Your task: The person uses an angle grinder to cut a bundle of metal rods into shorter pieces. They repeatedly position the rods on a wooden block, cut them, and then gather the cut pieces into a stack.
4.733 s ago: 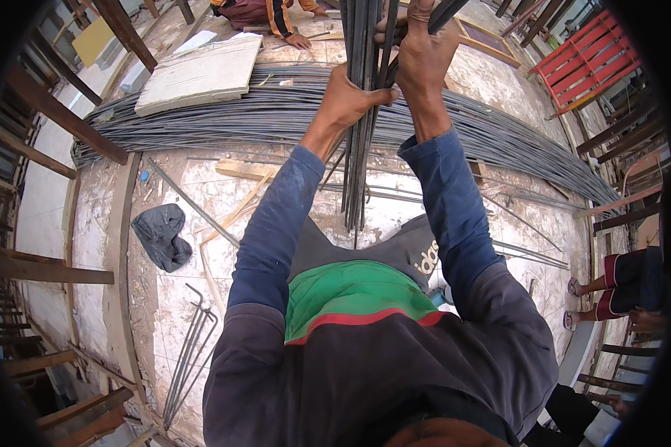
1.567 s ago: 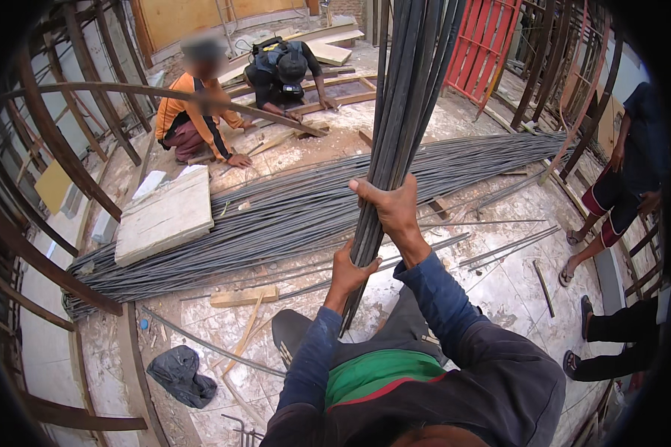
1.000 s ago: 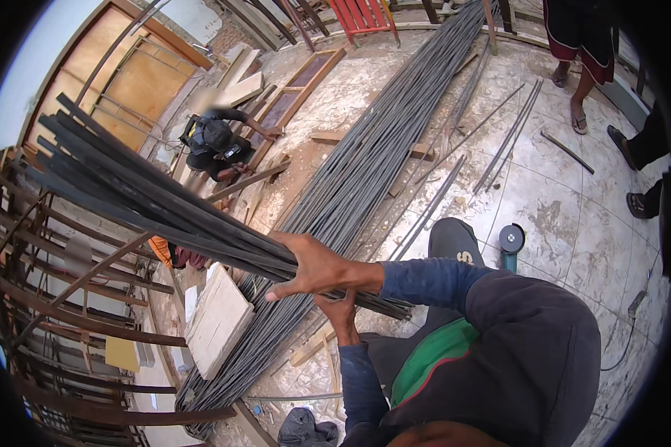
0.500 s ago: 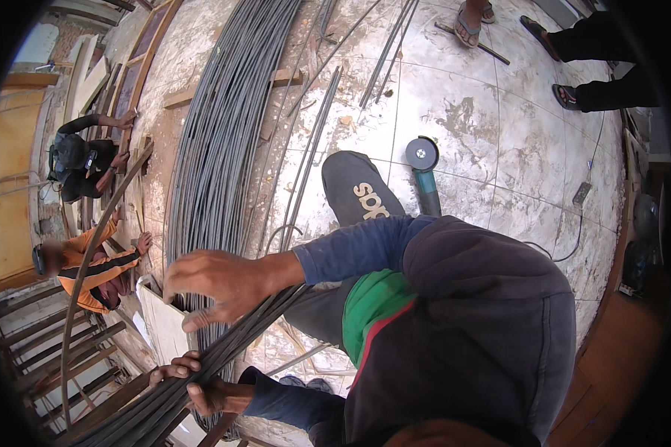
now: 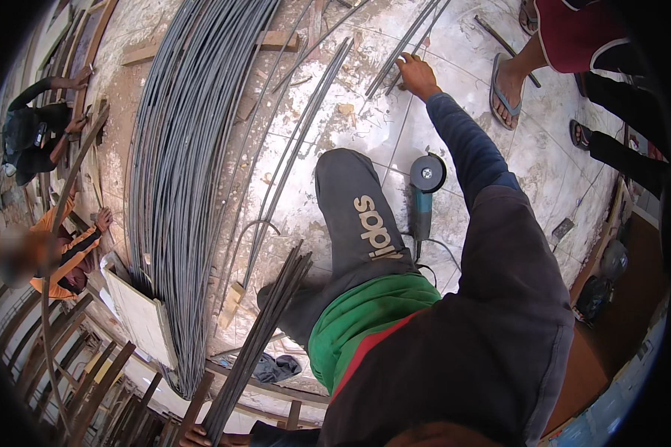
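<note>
At the lower left edge my left hand (image 5: 205, 438) is closed around a tied-looking bundle of dark steel rods (image 5: 257, 339). The cut ends of this bundle slant up toward my legs. My right hand (image 5: 419, 77) reaches far forward over the floor, with its fingers curled at a thin steel rod (image 5: 417, 46) that lies beside a few others. Part of that grip is hidden by the back of the hand. An angle grinder (image 5: 423, 190) with a teal body and a dark disc lies between my right arm and my leg.
A large heap of long steel rods (image 5: 194, 112) runs along the left over a wooden batten (image 5: 279, 41). A pale board (image 5: 138, 313) stands against it. Loose rods (image 5: 298, 156) lie near my knee. Two people work at left; a sandalled foot (image 5: 507, 97) stands at right.
My right hand has left the rod bundle and swung far forward to the loose rods. My left hand has moved down with the bundle. A person in dark red has stepped in at upper right.
</note>
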`<act>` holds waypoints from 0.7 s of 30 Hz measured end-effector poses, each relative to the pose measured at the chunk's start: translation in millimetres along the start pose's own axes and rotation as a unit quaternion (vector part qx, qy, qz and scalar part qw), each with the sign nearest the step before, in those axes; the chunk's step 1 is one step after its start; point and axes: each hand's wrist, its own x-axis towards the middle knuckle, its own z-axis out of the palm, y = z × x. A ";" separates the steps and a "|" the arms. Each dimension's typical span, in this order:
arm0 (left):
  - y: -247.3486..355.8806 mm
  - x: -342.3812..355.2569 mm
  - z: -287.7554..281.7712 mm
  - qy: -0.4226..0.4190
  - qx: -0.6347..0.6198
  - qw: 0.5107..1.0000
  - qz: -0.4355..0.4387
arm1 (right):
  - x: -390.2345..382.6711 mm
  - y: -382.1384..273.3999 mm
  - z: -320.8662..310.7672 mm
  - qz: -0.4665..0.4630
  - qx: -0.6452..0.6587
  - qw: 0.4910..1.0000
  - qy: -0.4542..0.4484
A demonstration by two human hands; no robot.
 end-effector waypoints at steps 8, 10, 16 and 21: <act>11.8 -6.8 -60.0 0.127 -0.004 0.991 -0.047 | 45.9 32.5 43.7 -0.124 -0.169 0.972 -0.103; 19.6 -10.1 -74.9 0.134 -0.007 0.990 -0.052 | 51.8 37.5 42.5 -0.179 -0.181 0.954 -0.158; -2.9 -3.3 -51.6 0.148 0.005 0.988 -0.049 | 48.8 51.5 50.1 -0.271 -0.206 0.924 -0.176; -3.4 -7.7 -54.4 0.156 0.008 0.987 -0.038 | 37.1 45.1 50.5 -0.312 -0.203 0.912 -0.172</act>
